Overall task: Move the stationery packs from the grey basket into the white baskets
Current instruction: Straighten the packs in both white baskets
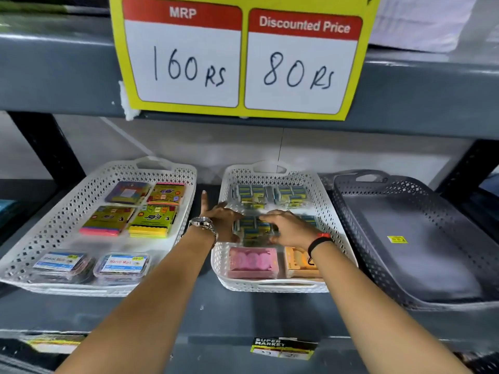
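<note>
Two white baskets stand on the shelf. The left white basket (pixel 54 220) holds sticky-note packs (pixel 152 221) and clip boxes (pixel 121 265). The middle white basket (pixel 332 220) holds blue-yellow staple packs (pixel 290 194), a pink pack (pixel 252 261) and an orange pack (pixel 298 261). My left hand (pixel 218 217) and my right hand (pixel 290 229) both grip one clear staple pack (pixel 255 229) in the middle of that basket. The grey basket (pixel 378 263) at the right shows only a bare bottom with a yellow sticker (pixel 397 239).
A yellow price sign (pixel 243 58) hangs from the shelf above, low over the baskets. Black shelf uprights (pixel 46 147) stand at both sides. A small supermarket label (pixel 283 346) sits on the front shelf edge. A narrow gap separates the two white baskets.
</note>
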Demonstrator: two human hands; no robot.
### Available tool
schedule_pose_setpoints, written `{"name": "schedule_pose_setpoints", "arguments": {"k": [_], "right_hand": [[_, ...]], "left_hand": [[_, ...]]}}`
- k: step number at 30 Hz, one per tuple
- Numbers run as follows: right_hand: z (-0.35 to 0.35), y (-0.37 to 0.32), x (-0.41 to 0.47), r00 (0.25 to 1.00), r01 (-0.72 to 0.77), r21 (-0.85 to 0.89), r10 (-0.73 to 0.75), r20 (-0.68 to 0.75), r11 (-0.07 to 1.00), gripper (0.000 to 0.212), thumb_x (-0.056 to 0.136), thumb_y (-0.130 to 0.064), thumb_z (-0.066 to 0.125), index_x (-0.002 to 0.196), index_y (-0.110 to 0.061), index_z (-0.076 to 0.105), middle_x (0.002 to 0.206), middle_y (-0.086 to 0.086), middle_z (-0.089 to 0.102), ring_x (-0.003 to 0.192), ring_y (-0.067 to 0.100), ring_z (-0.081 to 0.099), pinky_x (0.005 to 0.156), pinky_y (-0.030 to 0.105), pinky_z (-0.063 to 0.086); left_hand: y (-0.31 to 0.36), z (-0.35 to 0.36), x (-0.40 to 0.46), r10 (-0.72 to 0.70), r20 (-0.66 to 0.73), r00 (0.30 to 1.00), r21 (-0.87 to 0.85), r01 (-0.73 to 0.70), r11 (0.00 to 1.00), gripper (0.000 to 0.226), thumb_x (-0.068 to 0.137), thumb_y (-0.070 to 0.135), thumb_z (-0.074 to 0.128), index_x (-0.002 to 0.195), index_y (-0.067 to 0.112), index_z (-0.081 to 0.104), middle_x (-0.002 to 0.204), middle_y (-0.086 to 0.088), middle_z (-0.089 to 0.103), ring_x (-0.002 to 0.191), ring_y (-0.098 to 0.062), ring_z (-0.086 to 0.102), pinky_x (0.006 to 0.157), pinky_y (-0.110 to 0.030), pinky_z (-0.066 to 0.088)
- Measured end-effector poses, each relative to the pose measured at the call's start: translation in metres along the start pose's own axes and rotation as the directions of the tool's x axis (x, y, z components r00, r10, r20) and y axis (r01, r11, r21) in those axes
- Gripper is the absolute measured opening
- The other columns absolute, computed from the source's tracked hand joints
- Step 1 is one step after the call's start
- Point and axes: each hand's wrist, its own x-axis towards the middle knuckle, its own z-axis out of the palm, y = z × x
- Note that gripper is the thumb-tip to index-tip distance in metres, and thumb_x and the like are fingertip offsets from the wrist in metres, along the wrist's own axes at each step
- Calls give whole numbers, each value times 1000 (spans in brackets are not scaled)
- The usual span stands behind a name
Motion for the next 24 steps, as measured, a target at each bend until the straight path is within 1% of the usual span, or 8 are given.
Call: {"name": "schedule_pose_setpoints", "arguments": {"k": [2, 5, 8, 10, 12, 14, 18, 24], "right_hand": [[-8, 5, -4, 1000, 6, 54, -6, 9, 999, 73, 80, -18, 69, 143, -24, 33, 151, 6, 34, 137, 25, 35, 114, 37, 28], [-29, 27, -16, 997, -22, 158, 33, -66, 987, 71, 76, -15, 73, 139, -25, 40, 147, 2, 42, 134, 21, 40, 107, 27, 28], [-45, 56, -29, 990, -140, 8, 140, -21, 990, 74, 74, -19, 76, 139, -20, 40, 146, 7, 44, 133, 23, 43, 112, 32, 31], [-46, 65, -35, 979, -197, -48, 199, 48, 979, 80, 72, -21, 77, 141, -24, 36, 146, 8, 44, 131, 25, 45, 111, 36, 35], [-43, 68, -37, 977, -197, -101, 204, 69, 975, 80, 73, -22, 76, 141, -28, 35, 144, 7, 47, 128, 25, 47, 106, 35, 39], [-39, 70, -39, 979, -185, -152, 196, 57, 971, 78, 74, -22, 75, 141, -27, 35, 145, 8, 46, 130, 25, 45, 107, 37, 39], [-35, 74, -42, 987, -161, -156, 164, 5, 975, 74, 78, -22, 71, 141, -27, 35, 146, 8, 43, 133, 25, 40, 111, 43, 35], [-33, 76, -45, 994, -112, -184, 112, -11, 976, 72, 81, -24, 68, 143, -24, 33, 147, 7, 41, 136, 24, 35, 113, 44, 28]], "left_hand": [[1, -3, -1, 14, -5, 1000, -4, -14, 1000, 62, 89, 52, 50, 143, 36, 24, 155, 5, 21, 143, -23, 10, 102, -71, -10], [7, -14, 0, 16, -65, 998, -94, -22, 995, 57, 91, 42, 52, 142, 31, 28, 153, 3, 28, 142, -21, 16, 103, -68, -12], [24, -26, 7, 11, -118, 993, -144, -28, 989, 52, 93, 40, 50, 141, 31, 32, 149, 2, 36, 140, -20, 24, 106, -65, -10], [39, -30, 14, 55, -130, 990, -161, -75, 984, 53, 92, 39, 53, 141, 29, 33, 149, 1, 37, 138, -22, 28, 110, -62, -2], [55, -31, 24, 110, -123, 986, -164, -130, 978, 57, 90, 39, 56, 141, 25, 34, 149, -3, 37, 137, -24, 30, 113, -59, 10], [70, -26, 32, 136, -92, 987, -130, -147, 981, 63, 89, 42, 57, 143, 24, 31, 150, -7, 35, 137, -27, 29, 112, -58, 14], [88, -15, 46, 109, -51, 993, -60, -112, 992, 73, 84, 54, 57, 144, 26, 27, 151, -6, 32, 142, -24, 17, 105, -66, -10], [92, -11, 51, 79, -98, 992, -45, -84, 995, 74, 82, 53, 61, 143, 29, 28, 145, -9, 42, 138, -24, 28, 104, -67, -10]]}}
